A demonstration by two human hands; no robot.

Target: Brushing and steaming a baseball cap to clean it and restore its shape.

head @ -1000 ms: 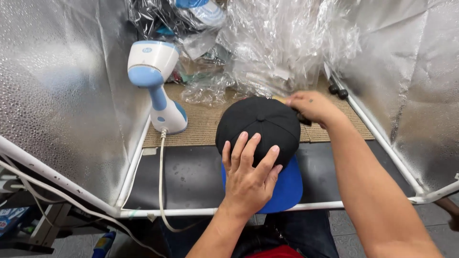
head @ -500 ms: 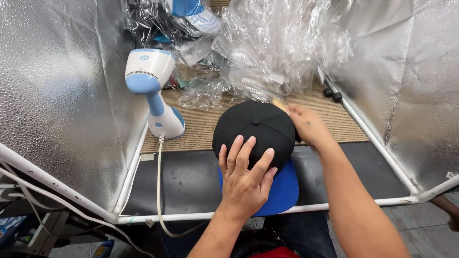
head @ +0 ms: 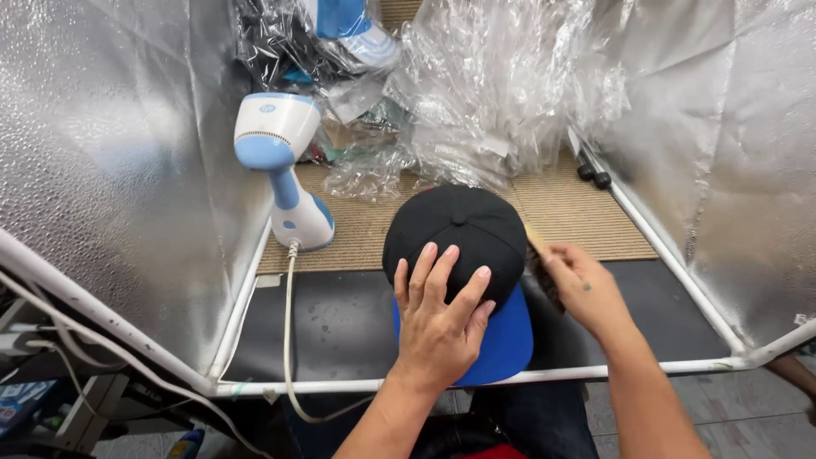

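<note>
Open room is found on the black mat [head: 340,327] along the near edge, left of the cap [head: 459,255] and again at the near right corner. The far edge is blocked by a heap of crumpled clear plastic bags [head: 501,93]. The far left is taken up by an upright white and blue steamer [head: 285,170], and its cord [head: 289,340] is trailed across the mat and over the near frame rail [head: 595,371]. Both sides are closed off by silver foil walls [head: 110,170], so entry is left only from the near side.
</note>
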